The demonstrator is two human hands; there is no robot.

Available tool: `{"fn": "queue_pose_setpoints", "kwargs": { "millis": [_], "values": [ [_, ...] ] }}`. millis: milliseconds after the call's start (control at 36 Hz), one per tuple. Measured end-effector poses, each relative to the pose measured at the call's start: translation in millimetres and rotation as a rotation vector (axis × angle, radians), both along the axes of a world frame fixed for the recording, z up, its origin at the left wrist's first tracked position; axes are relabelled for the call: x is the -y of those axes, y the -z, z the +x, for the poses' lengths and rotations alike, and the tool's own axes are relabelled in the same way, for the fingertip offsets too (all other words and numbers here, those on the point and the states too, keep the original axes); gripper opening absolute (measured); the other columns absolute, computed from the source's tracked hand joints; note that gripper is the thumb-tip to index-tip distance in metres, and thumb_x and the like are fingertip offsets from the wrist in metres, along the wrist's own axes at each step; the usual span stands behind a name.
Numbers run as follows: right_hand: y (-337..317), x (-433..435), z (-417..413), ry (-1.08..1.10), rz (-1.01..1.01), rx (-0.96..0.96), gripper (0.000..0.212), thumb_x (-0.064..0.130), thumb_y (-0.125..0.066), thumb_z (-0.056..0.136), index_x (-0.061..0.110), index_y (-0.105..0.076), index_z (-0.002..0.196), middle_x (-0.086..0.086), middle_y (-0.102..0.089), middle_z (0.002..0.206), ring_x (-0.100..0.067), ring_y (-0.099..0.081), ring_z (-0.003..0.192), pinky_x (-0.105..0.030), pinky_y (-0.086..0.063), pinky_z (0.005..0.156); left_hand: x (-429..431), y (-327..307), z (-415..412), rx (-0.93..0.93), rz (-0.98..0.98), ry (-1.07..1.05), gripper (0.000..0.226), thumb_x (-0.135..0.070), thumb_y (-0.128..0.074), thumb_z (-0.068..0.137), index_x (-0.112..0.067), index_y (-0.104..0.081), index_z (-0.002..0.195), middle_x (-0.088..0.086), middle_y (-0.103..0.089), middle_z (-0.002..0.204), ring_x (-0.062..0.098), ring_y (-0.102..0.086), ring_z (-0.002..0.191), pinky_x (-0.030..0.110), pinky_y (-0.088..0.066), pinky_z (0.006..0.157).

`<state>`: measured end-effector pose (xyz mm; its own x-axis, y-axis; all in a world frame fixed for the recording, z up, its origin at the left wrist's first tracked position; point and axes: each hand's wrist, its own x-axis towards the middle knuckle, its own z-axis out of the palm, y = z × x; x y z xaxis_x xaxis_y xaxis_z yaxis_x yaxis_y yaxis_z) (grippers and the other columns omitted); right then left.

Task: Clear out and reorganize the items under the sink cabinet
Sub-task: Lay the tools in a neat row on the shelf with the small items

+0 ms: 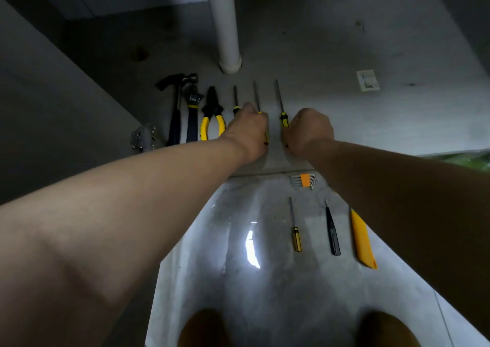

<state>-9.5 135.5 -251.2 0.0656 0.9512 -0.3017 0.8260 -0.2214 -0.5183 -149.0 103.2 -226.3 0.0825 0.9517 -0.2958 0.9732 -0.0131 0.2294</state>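
Tools lie in a row on the cabinet floor: a hammer (175,108), a wrench (192,111), yellow-handled pliers (212,116) and three screwdrivers. My left hand (248,132) grips the handle of the middle screwdriver (256,96); the left screwdriver (235,100) lies just beside it. My right hand (309,130) grips the handle of the right screwdriver (281,105). Both handles are mostly hidden by my hands.
A white drain pipe (225,23) rises behind the tools. Outside the cabinet on the shiny floor lie a hex key set (303,181), a small screwdriver (295,230), a black tool (332,232) and a yellow utility knife (362,239). A metal hinge (144,137) sits at left. A white card (368,80) lies at right.
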Motion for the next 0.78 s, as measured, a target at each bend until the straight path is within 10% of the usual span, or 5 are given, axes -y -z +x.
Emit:
{"fn": "queue_pose_setpoints", "kwargs": {
  "millis": [333,778],
  "values": [
    [8,24,1,-0.098,0.120,-0.107,0.038,0.017,-0.066,0.086,0.011,-0.060,0.123,-0.014,-0.063,0.113,-0.032,-0.060,0.106,-0.035,-0.050,0.085,3,13,-5,-0.166,0.173,0.057,0.061,-0.056,-0.068,0.085,-0.023,-0.057,0.134,0.004,-0.053,0.139,0.028,-0.041,0.131,0.041,-0.035,0.105],
    [10,29,-30,-0.083,0.147,-0.167,0.036,0.010,-0.060,0.084,0.011,-0.064,0.120,-0.016,-0.060,0.116,-0.034,-0.059,0.109,-0.034,-0.047,0.085,6,6,-20,-0.238,0.150,0.046,0.065,-0.043,-0.066,0.090,-0.031,-0.043,0.150,-0.007,-0.044,0.155,0.026,-0.030,0.145,0.043,-0.029,0.110]
  ]
}}
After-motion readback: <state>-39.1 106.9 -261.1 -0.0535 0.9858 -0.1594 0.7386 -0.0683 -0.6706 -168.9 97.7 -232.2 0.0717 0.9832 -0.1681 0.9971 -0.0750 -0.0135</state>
